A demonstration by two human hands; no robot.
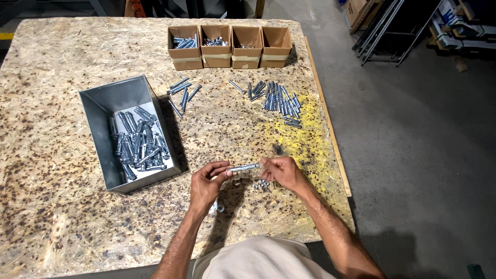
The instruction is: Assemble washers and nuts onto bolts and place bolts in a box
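Even overhead light, table (62,217) bright, floor (413,155) at right dimmer; soft shadows right of grey bin (98,111) and near forearms; sharp focus, slight edge distortion, far corners dark

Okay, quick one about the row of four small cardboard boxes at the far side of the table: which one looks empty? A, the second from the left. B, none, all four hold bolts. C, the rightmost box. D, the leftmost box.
C: the rightmost box shows only bare cardboard inside, while the leftmost box and the second box plainly hold silver bolts.
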